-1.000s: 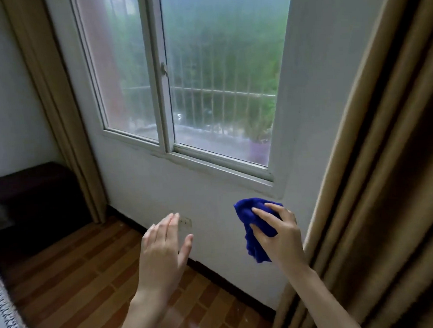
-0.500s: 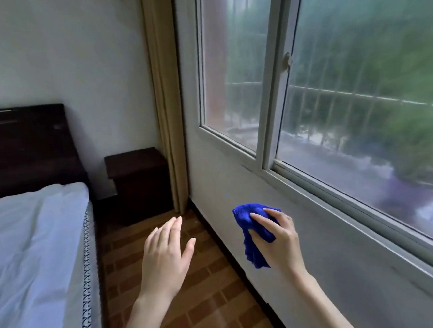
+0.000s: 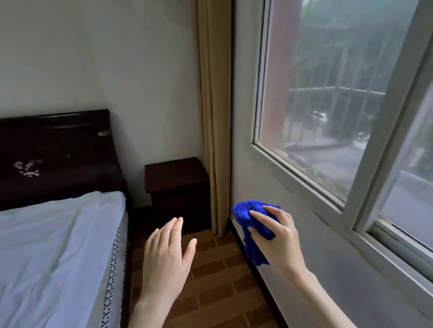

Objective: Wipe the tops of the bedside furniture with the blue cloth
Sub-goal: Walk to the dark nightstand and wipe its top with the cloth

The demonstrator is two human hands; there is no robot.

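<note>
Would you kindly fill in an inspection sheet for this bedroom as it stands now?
Surface: nightstand top, dark wood, in the corner beside the curtain.
Job's things: cloth, bunched, in the right hand.
Clutter: nothing seen.
Grips: left hand open, holding nothing; right hand pinches the cloth.
Cables: nothing seen.
Surroundings: bed on the left, window on the right, tiled floor between.

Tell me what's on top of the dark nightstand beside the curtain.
Nothing shows on the nightstand's dark wooden top. The curtain hides its right edge, so that strip cannot be checked. The blue cloth is in the right hand, short of it.
</note>
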